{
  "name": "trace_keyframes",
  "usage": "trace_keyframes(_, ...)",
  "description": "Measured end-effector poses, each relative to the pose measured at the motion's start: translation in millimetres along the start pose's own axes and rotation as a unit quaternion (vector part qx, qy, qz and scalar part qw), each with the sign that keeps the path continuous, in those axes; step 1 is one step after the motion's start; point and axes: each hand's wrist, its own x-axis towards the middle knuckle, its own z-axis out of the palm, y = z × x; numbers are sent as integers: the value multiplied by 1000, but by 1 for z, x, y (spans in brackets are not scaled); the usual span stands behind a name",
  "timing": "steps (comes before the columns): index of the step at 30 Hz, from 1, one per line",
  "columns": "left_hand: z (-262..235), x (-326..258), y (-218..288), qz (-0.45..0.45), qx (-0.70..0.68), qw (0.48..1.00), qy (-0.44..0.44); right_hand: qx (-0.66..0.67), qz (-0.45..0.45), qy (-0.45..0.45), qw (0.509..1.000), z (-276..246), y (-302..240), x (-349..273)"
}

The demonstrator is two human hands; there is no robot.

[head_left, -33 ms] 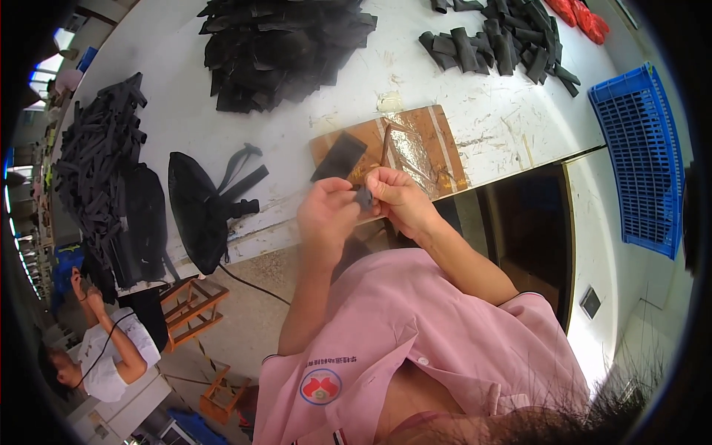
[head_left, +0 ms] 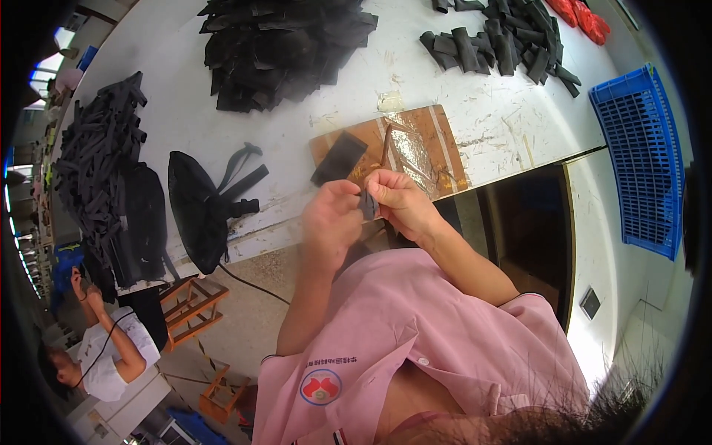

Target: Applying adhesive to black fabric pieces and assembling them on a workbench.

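Note:
Between my hands, just over the table's near edge, is a small dark grey strip (head_left: pixel 368 205), folded or rolled; its exact shape is partly hidden by fingers. My right hand (head_left: pixel 400 199) pinches its upper part between thumb and fingers. On the other side my left hand (head_left: pixel 331 215), slightly blurred, is closed with its curled fingers against the strip. Beyond them lies a brown board (head_left: pixel 443 141) with a shiny, glue-like patch (head_left: pixel 410 152) and a thin brown stick (head_left: pixel 386 145). A flat black rectangular piece (head_left: pixel 340 158) rests on the board's left part.
Black sheets (head_left: pixel 285 52) are heaped at the back, with rolled black pieces (head_left: pixel 504 44) to their right. Black strips (head_left: pixel 100 159) and a black pouch-like item (head_left: pixel 196 211) lie left. A blue crate (head_left: pixel 639 159) stands right. Another person (head_left: pixel 119 348) sits at the far left.
My left hand has shifted slightly beside the strip, and the strip shows more upright between my fingers. My right hand has barely moved.

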Motion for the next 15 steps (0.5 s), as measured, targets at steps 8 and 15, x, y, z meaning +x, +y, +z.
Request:
trace_keyframes(8, 22, -1, -5, 161, 281, 939, 119, -169, -186, 31, 967, 21, -21, -13)
trace_keyframes(15, 44, 15, 20, 220, 206, 953, 41, -518, -394, 76, 755, 45, -69, -25)
